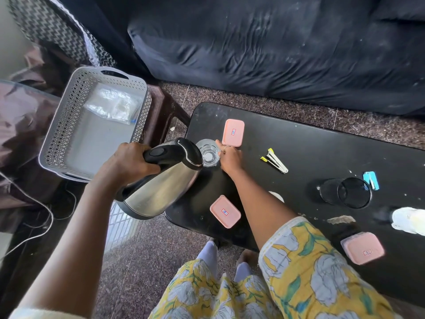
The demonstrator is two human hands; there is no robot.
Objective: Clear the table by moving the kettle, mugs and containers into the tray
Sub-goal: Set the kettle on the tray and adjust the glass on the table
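Stainless-steel kettle with black lid, tilted, held off table edge; left hand clenched round its black handle. Right hand reaches across the black table, fingers against clear glass tumbler; grasp uncertain. Grey perforated plastic tray alongside holds a clear plastic bag. Three pink-lidded containers lie shut on table.

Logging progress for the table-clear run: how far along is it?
Done: nothing from the task; the tray holds only a plastic bag.
In hand: the left hand carries the kettle by its handle, and the right hand grips the clear glass.
Left: three pink containers and two dark cups on the table.
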